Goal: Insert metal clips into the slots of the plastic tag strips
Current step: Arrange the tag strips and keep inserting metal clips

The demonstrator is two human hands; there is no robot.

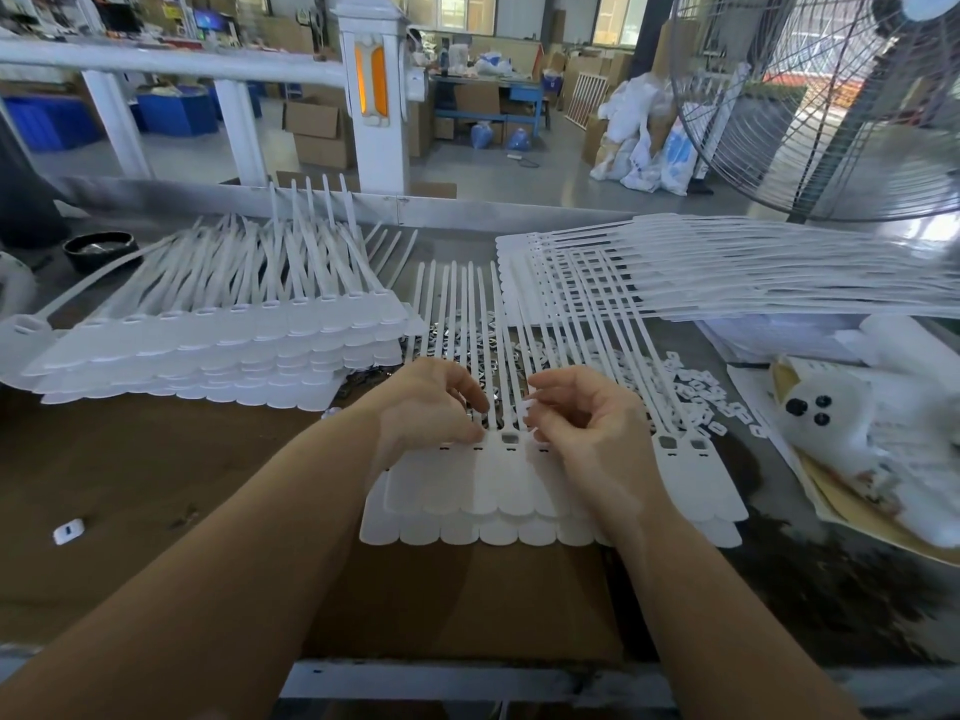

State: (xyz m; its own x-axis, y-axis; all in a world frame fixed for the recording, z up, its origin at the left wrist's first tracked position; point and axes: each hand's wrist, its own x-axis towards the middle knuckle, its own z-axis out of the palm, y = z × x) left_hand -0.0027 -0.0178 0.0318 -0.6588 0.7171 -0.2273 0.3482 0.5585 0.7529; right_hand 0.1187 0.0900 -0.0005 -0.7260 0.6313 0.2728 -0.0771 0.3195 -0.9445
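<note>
Forearms: both reach in from the near edge of the bench (156, 459) and meet over the working tag strip (498, 491), the landmark for what follows.
Working tag strip: a joined row of white tags lying flat on another like it, tails running away from the person; one slot (510, 438) between the hands shows a dark insert, and two at the strip's right end look filled as well.
Left hand (431, 407): grip curled, fingertips pressing down at the slot row left of the filled slot; whether they pinch a clip cannot be told.
Right hand (576, 423): grip bent, thumb and forefinger seemingly pinching something small and pale just right of the filled slot.
Loose clips (452, 350): a shiny scatter just beyond the strip, under its tails.
White caps (701, 392): strewn to the strip's right.
Risk, skipped slot: the hands hide several slots, so one could be passed over empty.
Risk, crooked seating: a tilted clip may jam or spring out.
Risk, shifting: the strip rests loose on another, so a sideways press could slide it.
</note>
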